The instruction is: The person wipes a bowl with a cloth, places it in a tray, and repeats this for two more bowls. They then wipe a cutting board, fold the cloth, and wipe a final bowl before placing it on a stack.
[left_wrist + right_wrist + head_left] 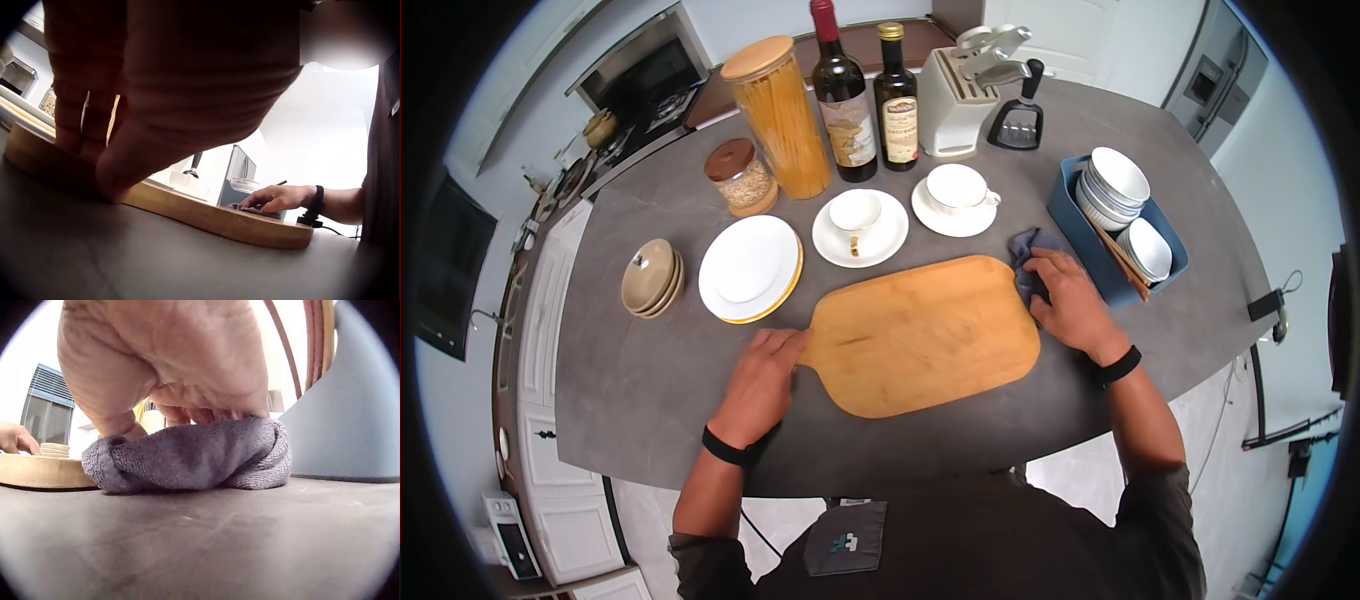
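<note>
A wooden cutting board (925,335) lies flat on the grey table, its short handle pointing left. My left hand (755,385) pinches that handle, thumb on the near edge and fingers over the far side; the handle is mostly hidden under it. Beyond the board's right end, my right hand (1072,298) grips a bunched grey-purple cloth (194,456) from above, with thumb and fingers pressed into its folds. The cloth rests on the tabletop, between the board and a blue bin (1090,245).
White bowls (1118,178) and wooden chopsticks fill the bin. Behind the board stand two cups on saucers (890,235), stacked white plates (750,268) and beige bowls (650,277). Farther back are a pasta jar (780,120), a grain jar (743,180), two bottles (897,110), a knife block (950,105) and a black-handled utensil (1018,125).
</note>
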The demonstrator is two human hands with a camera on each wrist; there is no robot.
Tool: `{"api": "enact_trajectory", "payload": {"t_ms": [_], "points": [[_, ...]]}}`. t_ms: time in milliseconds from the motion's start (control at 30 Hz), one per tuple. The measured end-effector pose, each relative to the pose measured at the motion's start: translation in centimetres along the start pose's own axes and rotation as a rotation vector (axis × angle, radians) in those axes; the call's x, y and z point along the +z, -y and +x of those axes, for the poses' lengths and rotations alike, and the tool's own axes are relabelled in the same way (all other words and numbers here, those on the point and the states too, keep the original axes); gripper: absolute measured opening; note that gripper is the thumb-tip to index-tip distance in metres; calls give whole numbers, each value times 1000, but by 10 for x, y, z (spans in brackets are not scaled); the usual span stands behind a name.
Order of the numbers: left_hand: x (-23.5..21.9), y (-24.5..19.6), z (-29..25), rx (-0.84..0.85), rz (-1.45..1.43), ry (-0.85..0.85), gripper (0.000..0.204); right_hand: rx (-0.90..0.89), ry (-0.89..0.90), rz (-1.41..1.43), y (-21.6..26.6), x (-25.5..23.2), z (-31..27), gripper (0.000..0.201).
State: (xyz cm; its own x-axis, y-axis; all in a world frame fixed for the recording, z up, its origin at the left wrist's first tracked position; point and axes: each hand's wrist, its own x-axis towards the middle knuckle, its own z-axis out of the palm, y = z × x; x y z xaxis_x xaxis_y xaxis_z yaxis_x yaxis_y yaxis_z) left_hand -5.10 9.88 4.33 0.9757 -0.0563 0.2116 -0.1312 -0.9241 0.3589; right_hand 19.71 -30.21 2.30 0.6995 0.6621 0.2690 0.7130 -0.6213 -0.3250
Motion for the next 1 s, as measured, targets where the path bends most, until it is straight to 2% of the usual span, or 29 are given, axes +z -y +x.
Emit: {"api": "enact_trajectory", "payload": {"t_ms": [100,200,267,467,500,533,600,633,700,733,800,867,900,967,1000], "points": [[-3,1,-11,-11,-39,-19,57,-28,55,103,-2,-6,6,40],[-5,7,-23,-22,-45,-16,58,-77,133,90,13,-23,-9,33],[-8,5,-28,-41,-48,-8,58,-115,83,97,20,-25,-29,31],[-6,3,-32,-2,-121,10,53,60,64,93,25,-49,-110,28],[-6,2,-31,-37,-101,3,53,149,78,64,22,-56,-128,26],[-5,-3,-28,-3,-123,26,53,192,75,49,17,-62,-148,26],[-5,-9,-27,-82,-112,5,52,309,-50,-52,-3,-74,-188,25],[-4,-10,-28,-90,-107,8,53,473,-29,-151,-16,-83,-205,24],[-6,-10,-27,-77,-86,33,55,611,-85,-319,-62,-98,-245,21],[-7,-10,-26,-72,-59,42,58,749,-120,-372,-82,-109,-258,18],[-7,-10,-24,-65,-39,30,57,812,-230,-399,-80,-140,-249,15],[-8,-11,-29,-88,-8,30,57,861,-299,-189,-51,-160,-219,15],[-8,-12,-27,-78,-23,33,56,829,-288,-168,-34,-156,-200,15],[-10,-13,-24,-46,-1,28,55,423,-451,237,5,-136,-168,17],[-9,-11,-26,-92,19,11,55,357,-426,250,19,-124,-154,21]]}}
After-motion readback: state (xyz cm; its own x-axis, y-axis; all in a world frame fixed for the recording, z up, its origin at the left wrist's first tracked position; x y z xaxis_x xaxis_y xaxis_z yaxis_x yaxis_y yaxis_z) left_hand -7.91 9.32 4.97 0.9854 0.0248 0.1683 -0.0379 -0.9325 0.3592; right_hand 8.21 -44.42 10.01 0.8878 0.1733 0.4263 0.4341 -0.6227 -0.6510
